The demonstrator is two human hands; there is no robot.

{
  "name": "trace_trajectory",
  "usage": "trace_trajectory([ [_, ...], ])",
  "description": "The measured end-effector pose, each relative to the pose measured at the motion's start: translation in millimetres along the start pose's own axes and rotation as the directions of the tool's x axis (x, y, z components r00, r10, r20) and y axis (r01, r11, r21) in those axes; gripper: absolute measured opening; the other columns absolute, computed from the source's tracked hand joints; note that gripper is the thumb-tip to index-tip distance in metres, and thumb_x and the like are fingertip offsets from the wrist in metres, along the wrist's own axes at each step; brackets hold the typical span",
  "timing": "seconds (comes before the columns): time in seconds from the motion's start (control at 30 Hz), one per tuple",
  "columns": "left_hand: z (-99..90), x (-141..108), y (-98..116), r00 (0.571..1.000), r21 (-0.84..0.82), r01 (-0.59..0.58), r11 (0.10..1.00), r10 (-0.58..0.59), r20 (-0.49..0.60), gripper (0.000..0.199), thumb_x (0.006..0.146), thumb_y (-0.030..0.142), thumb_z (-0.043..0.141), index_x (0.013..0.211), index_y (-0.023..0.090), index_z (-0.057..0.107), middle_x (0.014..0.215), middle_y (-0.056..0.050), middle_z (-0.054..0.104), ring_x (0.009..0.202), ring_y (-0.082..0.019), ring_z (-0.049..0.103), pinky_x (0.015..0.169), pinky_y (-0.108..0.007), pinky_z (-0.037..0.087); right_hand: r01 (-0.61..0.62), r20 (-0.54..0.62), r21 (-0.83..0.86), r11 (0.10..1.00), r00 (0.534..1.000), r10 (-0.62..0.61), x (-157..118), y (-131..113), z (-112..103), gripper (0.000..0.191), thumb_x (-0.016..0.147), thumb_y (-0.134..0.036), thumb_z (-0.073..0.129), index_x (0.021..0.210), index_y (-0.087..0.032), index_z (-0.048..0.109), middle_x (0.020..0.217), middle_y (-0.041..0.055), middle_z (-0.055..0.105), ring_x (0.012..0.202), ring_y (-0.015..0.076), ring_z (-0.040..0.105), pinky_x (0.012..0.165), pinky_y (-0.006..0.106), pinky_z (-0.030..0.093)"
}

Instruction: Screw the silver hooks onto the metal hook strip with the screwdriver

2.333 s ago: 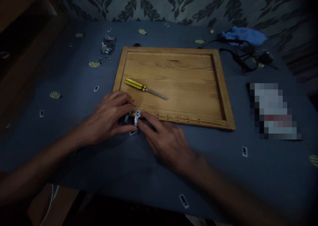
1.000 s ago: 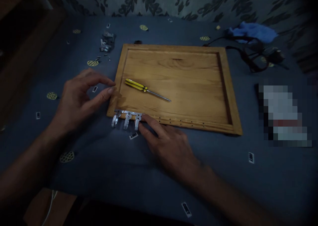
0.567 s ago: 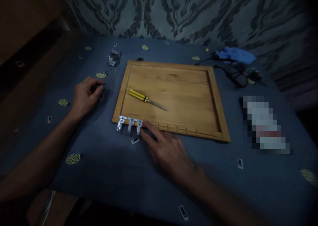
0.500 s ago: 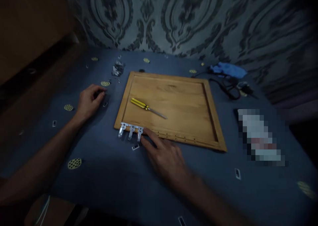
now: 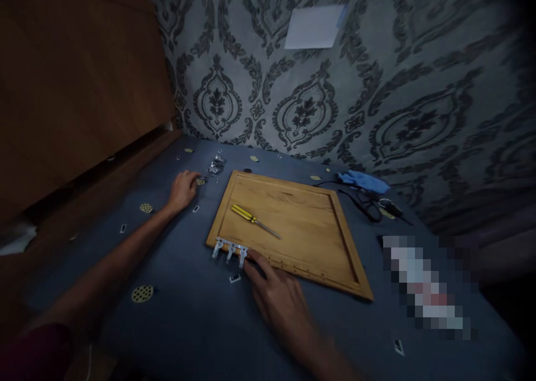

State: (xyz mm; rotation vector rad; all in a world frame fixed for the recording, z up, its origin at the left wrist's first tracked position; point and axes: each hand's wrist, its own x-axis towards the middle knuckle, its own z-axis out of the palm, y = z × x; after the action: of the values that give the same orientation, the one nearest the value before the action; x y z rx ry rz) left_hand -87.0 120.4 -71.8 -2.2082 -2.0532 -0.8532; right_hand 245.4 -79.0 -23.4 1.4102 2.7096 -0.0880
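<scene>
A shallow wooden panel with a raised frame [image 5: 293,202] lies on the blue cloth, with a yellow-handled screwdriver [image 5: 255,221] resting on it. Three silver metal hooks [image 5: 230,250] sit side by side along its near left edge, their curved ends hanging over. My right hand [image 5: 278,300] is closed at the rightmost hook, fingertips pinching it against the frame. Left of the panel, my left hand [image 5: 182,192] hovers low over the cloth, its fingers stretched towards a small pile of metal pieces [image 5: 216,164]. I see nothing held in it.
Blue fabric [image 5: 363,181] and a black cable [image 5: 362,206] lie at the far right. A pixelated item [image 5: 422,286] is on the right side. Patterned wallpaper backs the surface, and a brown wooden cabinet [image 5: 84,90] stands at left. Small holes line the panel's near edge.
The view has tilted up, showing more wall. My left hand has moved away from me, closer to the metal pieces. My right hand stays at the rightmost hook.
</scene>
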Motion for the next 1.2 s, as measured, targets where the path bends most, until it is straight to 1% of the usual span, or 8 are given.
trace_trajectory([
  [0.13,4.5,7,2,1.0,0.047,-0.027,0.999,0.027,-0.006,0.038,0.105,0.041,0.069,0.135,0.019,0.066,0.138,-0.012,0.067,0.119,-0.026,0.069,0.102,-0.049,0.063,-0.004,-0.014,0.041,0.999,1.0,0.004,0,0,1,0.068,0.098,-0.002,0.05,0.158,-0.03,0.06,0.166,0.0108,0.056,0.109,0.0255,0.081,0.092,0.04,0.067],
  [0.27,10.0,16,2,0.996,0.055,-0.094,0.994,0.094,0.004,0.037,0.105,0.04,0.069,0.136,0.019,0.066,0.139,-0.012,0.067,0.121,-0.027,0.069,0.103,-0.049,0.062,-0.009,-0.04,0.086,0.996,0.999,0.013,-1,1,3,0.069,0.097,-0.001,0.048,0.158,-0.031,0.06,0.166,0.0114,0.057,0.109,0.024,0.08,0.095,0.037,0.065],
  [0.4,12.8,25,-4,0.99,0.026,-0.14,0.99,0.141,-0.004,0.038,0.105,0.04,0.07,0.135,0.018,0.066,0.138,-0.012,0.067,0.12,-0.027,0.069,0.102,-0.049,0.063,-0.025,0.0,0.071,0.997,1.0,0.025,-2,0,0,0.066,0.1,-0.005,0.049,0.159,-0.032,0.059,0.167,0.011,0.055,0.113,0.0255,0.08,0.094,0.038,0.066],
  [0.6,19.7,30,-15,0.99,0.004,-0.136,0.991,0.136,-0.02,0.039,0.105,0.041,0.07,0.136,0.017,0.065,0.138,-0.012,0.067,0.12,-0.027,0.069,0.102,-0.05,0.063,-0.031,0.03,0.063,0.998,0.999,0.029,0,-1,-5,0.065,0.1,-0.005,0.053,0.159,-0.033,0.059,0.168,0.01,0.055,0.119,0.0277,0.078,0.097,0.039,0.065],
  [0.7,21.7,30,-16,0.988,-0.011,-0.152,0.988,0.152,-0.012,0.039,0.105,0.041,0.07,0.136,0.018,0.065,0.139,-0.012,0.067,0.12,-0.027,0.069,0.103,-0.05,0.062,-0.023,0.043,0.053,0.998,0.999,0.021,0,0,-4,0.063,0.102,-0.007,0.054,0.159,-0.032,0.059,0.169,0.0107,0.054,0.117,0.0279,0.079,0.095,0.039,0.066],
  [0.97,11.7,30,-13,0.981,-0.02,-0.191,0.981,0.191,0.021,0.039,0.105,0.041,0.07,0.135,0.017,0.066,0.136,-0.012,0.068,0.119,-0.027,0.07,0.101,-0.049,0.063,-0.01,0.013,0.084,0.996,1.0,0.009,1,0,-3,0.065,0.1,-0.003,0.051,0.158,-0.03,0.059,0.167,0.0136,0.055,0.11,0.0265,0.08,0.094,0.041,0.067],
  [1.07,7.4,26,-7,0.977,0.0,-0.209,0.978,0.209,0.038,0.039,0.105,0.041,0.07,0.135,0.017,0.066,0.136,-0.012,0.068,0.119,-0.027,0.07,0.102,-0.05,0.062,-0.017,0.0,0.096,0.995,1.0,0.017,0,0,-3,0.066,0.099,-0.002,0.05,0.158,-0.031,0.06,0.167,0.0132,0.056,0.113,0.0275,0.08,0.094,0.042,0.067],
  [1.2,4.1,17,7,0.969,0.024,-0.241,0.97,0.239,0.058,0.038,0.104,0.04,0.071,0.135,0.017,0.066,0.14,-0.012,0.066,0.127,-0.029,0.067,0.109,-0.054,0.059,0.0,-0.044,0.082,0.997,0.999,0.004,-1,1,-2,0.066,0.097,-0.002,0.052,0.156,-0.031,0.062,0.164,0.0121,0.059,0.11,0.0248,0.08,0.092,0.038,0.066],
])
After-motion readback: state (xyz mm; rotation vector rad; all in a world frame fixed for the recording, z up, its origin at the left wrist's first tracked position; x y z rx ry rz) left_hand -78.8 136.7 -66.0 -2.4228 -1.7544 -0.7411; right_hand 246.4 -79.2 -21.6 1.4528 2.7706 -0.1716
